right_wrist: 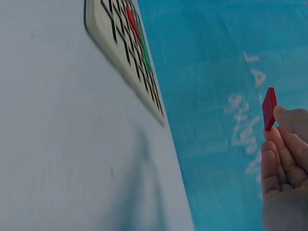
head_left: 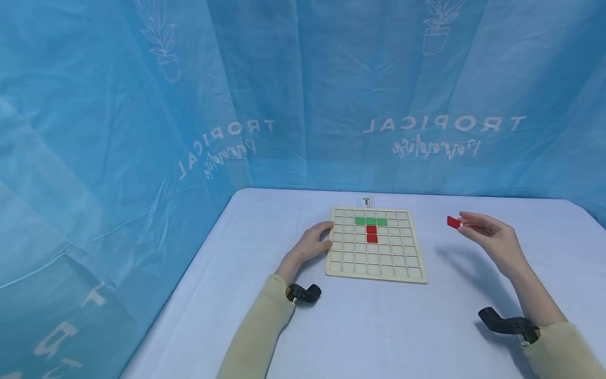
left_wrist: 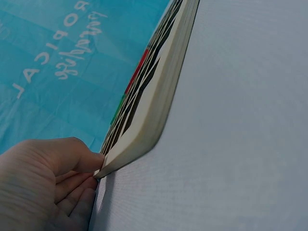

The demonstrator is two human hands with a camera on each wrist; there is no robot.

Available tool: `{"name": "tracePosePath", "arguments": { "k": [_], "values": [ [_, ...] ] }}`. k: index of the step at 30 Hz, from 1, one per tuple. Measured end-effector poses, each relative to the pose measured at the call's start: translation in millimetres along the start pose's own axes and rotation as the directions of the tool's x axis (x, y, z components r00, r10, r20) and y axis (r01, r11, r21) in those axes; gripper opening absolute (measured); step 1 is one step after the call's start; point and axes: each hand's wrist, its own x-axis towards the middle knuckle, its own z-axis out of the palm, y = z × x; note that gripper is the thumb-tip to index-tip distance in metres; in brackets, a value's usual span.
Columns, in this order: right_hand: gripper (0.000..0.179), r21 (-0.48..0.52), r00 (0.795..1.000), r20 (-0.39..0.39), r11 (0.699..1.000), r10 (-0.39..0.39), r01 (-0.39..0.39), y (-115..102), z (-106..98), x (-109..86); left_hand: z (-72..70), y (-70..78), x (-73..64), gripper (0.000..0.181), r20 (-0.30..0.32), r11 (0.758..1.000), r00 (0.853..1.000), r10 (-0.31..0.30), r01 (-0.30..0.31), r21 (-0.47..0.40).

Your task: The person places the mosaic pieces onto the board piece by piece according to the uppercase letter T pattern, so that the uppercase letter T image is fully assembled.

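A pale, square grid board (head_left: 350, 258) lies flat on the white table. Three green tiles (head_left: 371, 221) form a row in it, with two red tiles (head_left: 372, 234) in a column below the middle one. At the board's left edge is my left hand (head_left: 307, 243), its thumb and fingertips touching the rim, thumb apart from the fingers. Off to the right of the board, my right hand (head_left: 492, 241) pinches a red tile (right_wrist: 269, 109) between thumb and fingers, raised over the table with a shadow beneath.
Just behind the board lies a small printed card (head_left: 366, 201) with a T-shaped pattern on a grid. A blue printed curtain (head_left: 331, 95) hangs behind the table and along its left side. Black wrist mounts (head_left: 304, 293) sit on both forearms.
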Motion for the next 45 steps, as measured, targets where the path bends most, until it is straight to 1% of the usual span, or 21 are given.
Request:
{"name": "tracePosePath", "arguments": {
  "k": [1, 2, 6, 8, 10, 11, 13, 15, 17, 18, 23, 27, 30, 34, 37, 40, 45],
  "values": [
    [0.052, 0.001, 1.0, 0.014, 1.0, -0.002, 0.002, -1.1, 6.8, 4.0, 0.3, 0.0, -0.2, 0.056, 0.0, 1.0, 1.0, -0.004, 0.004, 0.001],
    [0.052, 0.006, 1.0, 0.02, 1.0, -0.008, 0.008, 2.5, 14.7, 9.1, 0.6, 0.1, -0.5, 0.055, -0.001, 1.0, 1.0, -0.009, 0.009, 0.001],
    [0.051, 0.044, 0.997, 0.045, 0.997, -0.063, 0.061, 30.7, 48.9, 34.4, -0.1, 1.5, -0.9, 0.055, -0.003, 1.0, 1.0, -0.009, 0.009, -0.001],
    [0.049, 0.077, 0.993, 0.059, 0.993, -0.099, 0.094, 40.5, 65.5, 44.4, -0.5, 1.9, -0.5, 0.055, -0.003, 1.0, 1.0, -0.005, 0.005, -0.001],
    [0.049, 0.09, 0.99, 0.106, 0.992, -0.098, 0.088, 23.4, 77.3, 44.9, -0.8, 1.7, 0.3, 0.055, -0.005, 1.0, 1.0, -0.001, 0.001, 0.001],
    [0.047, 0.103, 0.987, 0.122, 0.99, -0.109, 0.097, 14.4, 82.9, 43.7, -0.9, 1.4, 0.5, 0.055, -0.003, 1.0, 1.0, 0.0, 0.0, 0.004],
    [0.046, 0.108, 0.981, 0.158, 0.99, -0.109, 0.093, -13.2, 90.9, 36.9, -0.9, 0.7, 0.9, 0.055, -0.001, 1.0, 1.0, 0.0, 0.0, 0.006],
    [0.046, 0.106, 0.978, 0.185, 0.991, -0.096, 0.078, -35.7, 97.7, 30.8, -0.9, 0.3, 0.6, 0.055, 0.002, 1.0, 1.0, -0.001, 0.001, 0.007],
    [0.045, 0.113, 0.975, 0.194, 0.99, -0.109, 0.088, -41.6, 104.8, 28.9, -0.6, 0.0, 0.5, 0.056, 0.005, 1.0, 1.0, -0.001, 0.001, 0.009],
    [0.046, 0.108, 0.973, 0.207, 0.991, -0.1, 0.079, -45.9, 107.1, 27.8, -0.5, 0.2, 0.3, 0.056, 0.005, 1.0, 1.0, 0.0, 0.0, 0.006],
    [0.046, 0.143, 0.967, 0.238, 0.988, -0.088, 0.055, -44.5, 120.0, 26.6, -1.2, 0.6, -0.2, 0.055, 0.0, 1.0, 1.0, 0.008, -0.008, -0.003],
    [0.046, 0.14, 0.964, 0.256, 0.989, -0.079, 0.043, -36.8, 128.1, 25.6, -1.8, 0.5, 0.2, 0.056, 0.0, 1.0, 1.0, 0.006, -0.006, -0.004],
    [0.045, 0.123, 0.961, 0.258, 0.99, -0.104, 0.074, -27.7, 133.7, 23.9, -2.0, 0.7, 0.4, 0.056, -0.001, 1.0, 1.0, 0.004, -0.004, -0.001],
    [0.04, 0.087, 0.949, 0.268, 0.986, -0.163, 0.145, -16.3, 140.0, 19.9, -2.4, 1.8, 1.1, 0.056, -0.006, 1.0, 1.0, 0.003, -0.003, 0.002],
    [0.036, 0.065, 0.942, 0.273, 0.981, -0.193, 0.182, -11.2, 143.6, 17.1, -2.6, 2.4, 1.2, 0.056, -0.003, 1.0, 1.0, 0.0, 0.0, 0.01],
    [0.033, 0.05, 0.94, 0.266, 0.977, -0.212, 0.206, -10.3, 145.9, 15.3, -2.8, 3.1, 0.5, 0.056, 0.0, 1.0, 1.0, 0.004, -0.004, 0.01],
    [0.03, 0.014, 0.918, 0.287, 0.959, -0.274, 0.282, -9.3, 148.7, 13.9, -2.0, 2.3, -0.6, 0.056, 0.003, 1.0, 1.0, 0.008, -0.009, 0.005]
  ]
}}
